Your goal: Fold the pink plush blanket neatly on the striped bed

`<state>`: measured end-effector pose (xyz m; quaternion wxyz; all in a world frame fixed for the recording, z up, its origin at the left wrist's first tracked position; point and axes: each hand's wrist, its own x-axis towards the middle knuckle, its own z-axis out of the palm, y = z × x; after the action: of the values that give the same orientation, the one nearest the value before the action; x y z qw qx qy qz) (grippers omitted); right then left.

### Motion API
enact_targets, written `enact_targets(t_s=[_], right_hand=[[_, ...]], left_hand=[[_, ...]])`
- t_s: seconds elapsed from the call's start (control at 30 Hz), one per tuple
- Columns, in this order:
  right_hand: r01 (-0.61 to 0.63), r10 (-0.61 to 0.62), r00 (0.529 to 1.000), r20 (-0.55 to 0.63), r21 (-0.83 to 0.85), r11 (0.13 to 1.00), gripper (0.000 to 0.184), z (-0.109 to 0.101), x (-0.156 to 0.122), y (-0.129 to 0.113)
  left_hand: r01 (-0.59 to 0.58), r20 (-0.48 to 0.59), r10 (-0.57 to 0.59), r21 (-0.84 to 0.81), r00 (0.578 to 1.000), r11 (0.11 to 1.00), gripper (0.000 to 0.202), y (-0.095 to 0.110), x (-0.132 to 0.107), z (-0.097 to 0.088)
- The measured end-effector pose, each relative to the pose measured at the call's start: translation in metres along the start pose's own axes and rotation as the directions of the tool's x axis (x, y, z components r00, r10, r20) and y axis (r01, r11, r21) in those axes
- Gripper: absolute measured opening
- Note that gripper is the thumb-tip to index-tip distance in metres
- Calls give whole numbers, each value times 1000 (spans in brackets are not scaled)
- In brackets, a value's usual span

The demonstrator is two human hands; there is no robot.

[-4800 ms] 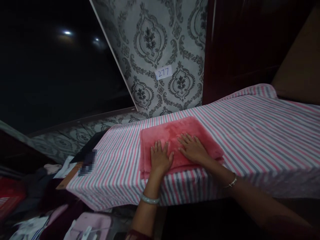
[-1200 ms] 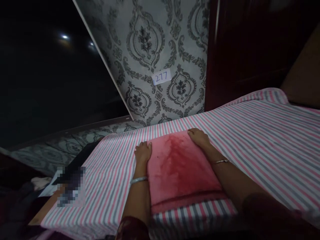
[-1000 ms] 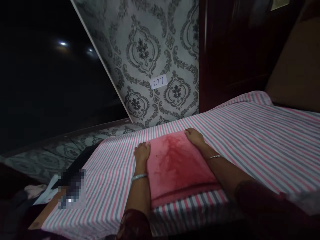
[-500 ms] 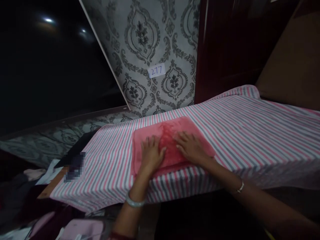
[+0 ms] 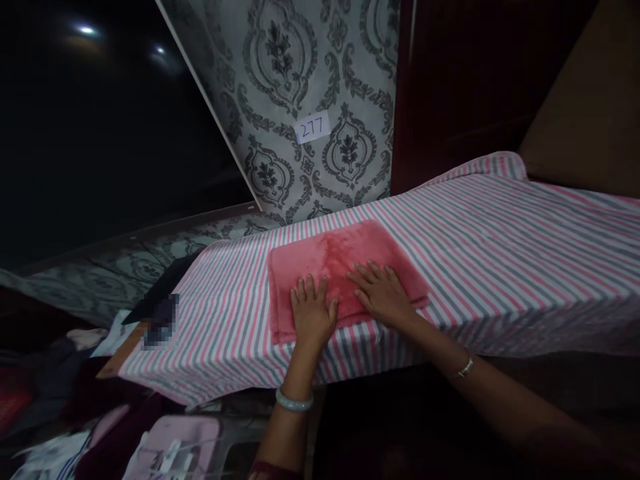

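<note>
A folded pink plush cloth [image 5: 345, 250], with darker red smudges in its nap, lies flat on a striped tablecloth [image 5: 490, 247]. My left hand [image 5: 313, 310] rests palm down on its near left part, fingers spread and pointing away from me. On the near right part lies my right hand [image 5: 383, 293], also flat with its fingers apart, angled toward the left. Neither hand grips the cloth. The folded layers show along its left and front edges.
A large dark screen [image 5: 100, 120] stands at the left. Patterned wallpaper bears a paper label [image 5: 313, 127] reading 277. Clothes and a pink container [image 5: 183, 440] lie low at the left. A brown panel [image 5: 585, 113] rises at the far right.
My left hand has slid a little to the right and toward me on the pink cloth. My right hand stays on its right part. The camera view has shifted slightly.
</note>
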<state>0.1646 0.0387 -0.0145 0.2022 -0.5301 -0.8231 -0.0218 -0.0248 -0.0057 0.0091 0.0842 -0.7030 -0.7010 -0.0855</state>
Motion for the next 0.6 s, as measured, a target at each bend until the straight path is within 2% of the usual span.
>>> enact_targets(t_s=[0.2, 0.37, 0.53, 0.6], right_hand=[[-112, 111, 992, -63, -25, 993, 49, -1, -25, 56], [-21, 25, 998, -50, 91, 996, 54, 3, -52, 91], [90, -82, 995, -58, 151, 984, 73, 3, -64, 106], [93, -83, 995, -61, 166, 982, 72, 2, -64, 107]], left_hand=[[90, -99, -88, 14, 991, 996, 59, -48, -38, 2], [-7, -177, -28, -193, 984, 981, 59, -86, -65, 14], [-106, -229, 31, -320, 973, 942, 61, -103, -70, 20], [-130, -211, 60, -336, 976, 933, 64, -107, -69, 18]])
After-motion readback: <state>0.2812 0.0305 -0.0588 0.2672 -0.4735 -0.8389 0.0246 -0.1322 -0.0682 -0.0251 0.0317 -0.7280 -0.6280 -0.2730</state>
